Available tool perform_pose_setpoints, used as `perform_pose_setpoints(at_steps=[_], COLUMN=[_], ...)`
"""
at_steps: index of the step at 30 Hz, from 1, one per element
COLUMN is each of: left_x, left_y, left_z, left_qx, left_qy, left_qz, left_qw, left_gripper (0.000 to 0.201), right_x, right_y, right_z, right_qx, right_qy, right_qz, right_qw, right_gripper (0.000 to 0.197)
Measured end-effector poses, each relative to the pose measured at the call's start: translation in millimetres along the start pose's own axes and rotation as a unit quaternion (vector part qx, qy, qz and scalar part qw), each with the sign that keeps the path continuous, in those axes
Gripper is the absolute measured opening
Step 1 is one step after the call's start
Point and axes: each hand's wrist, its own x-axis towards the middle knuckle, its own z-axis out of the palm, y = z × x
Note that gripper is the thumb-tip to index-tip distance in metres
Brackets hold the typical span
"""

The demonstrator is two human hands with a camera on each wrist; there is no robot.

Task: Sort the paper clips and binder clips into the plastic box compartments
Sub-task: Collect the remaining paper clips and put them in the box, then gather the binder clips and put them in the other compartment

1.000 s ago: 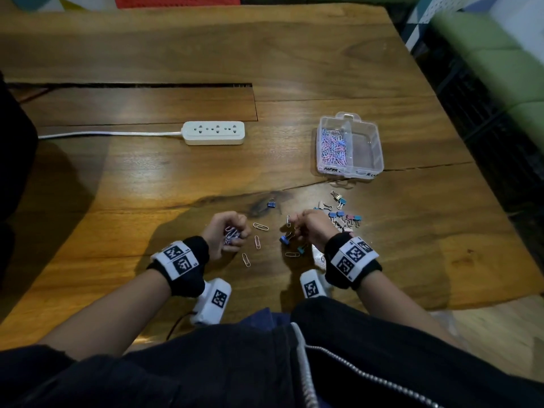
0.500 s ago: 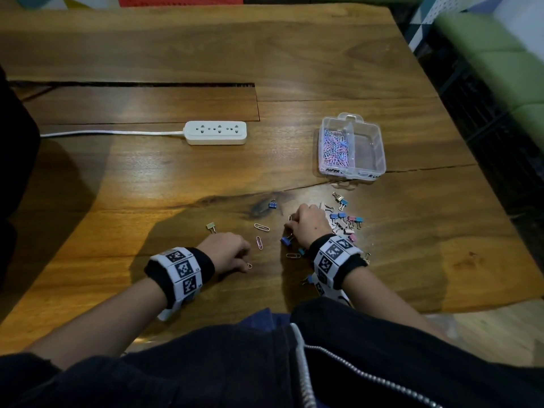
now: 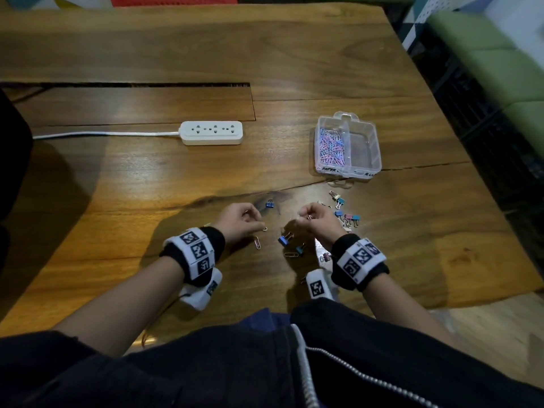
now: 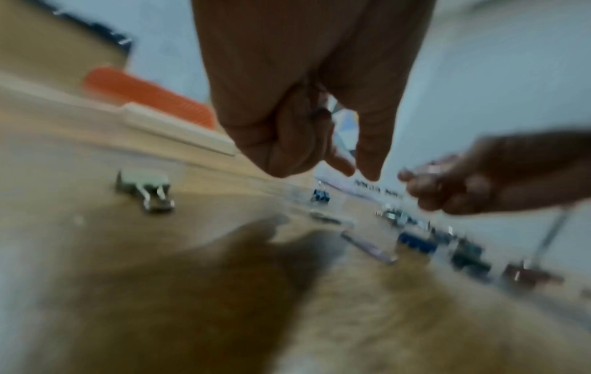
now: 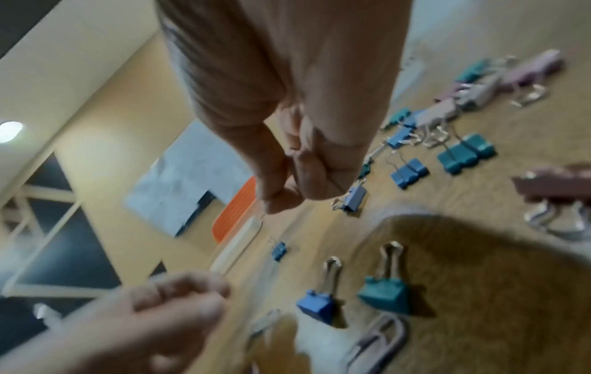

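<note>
A clear plastic box (image 3: 373, 148) stands ahead on the right; its left compartment holds a heap of coloured paper clips (image 3: 330, 148), its right compartment looks empty. My left hand (image 3: 259, 225) hovers over the table with curled fingers and pinches a paper clip (image 3: 264, 229). My right hand (image 3: 306, 219) hovers beside it and pinches paper clips between thumb and fingers (image 5: 288, 200). Loose paper clips (image 3: 257, 242) and blue and teal binder clips (image 3: 284, 240) lie between and under the hands. More binder clips (image 3: 347, 217) are clustered right of the right hand.
A white power strip (image 3: 212, 133) with its cable lies at the back left. A single blue binder clip (image 3: 270, 204) sits just beyond the hands. The wooden table (image 3: 147, 187) ends at the right edge, near green seats.
The left hand has lifted off the table and moved forward to the right, now with a paper clip at its fingertips. The right hand has risen a little over the same spot.
</note>
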Motion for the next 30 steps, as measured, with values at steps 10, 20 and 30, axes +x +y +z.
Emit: perform_pose_setpoints(at_steps=[10,20,30], left_x=[12.5,-0.4,2.7], left_y=[2.7,2.8,5.9], left_z=[11.4,-0.5,2.8], left_qx=[0.415,-0.38,0.397], left_qy=[-0.014,-0.118,-0.116], left_qz=[0.079,-0.081,0.071], left_qw=[0.906,0.914,0.908], left_gripper=[0.029,0.028,0.021], right_x=[-17.4,-29.8,-28.2], right_y=[13.6,31.0,33.1], right_z=[-15.9,9.2,18.1], right_qx=[0.221,-0.381,-0.533], right_qy=[-0.129,-0.037,-0.05], right_qz=[0.121,-0.065,-0.115], right_qw=[0.959,0.921,0.837], right_gripper=[0.029,0.011,0.018])
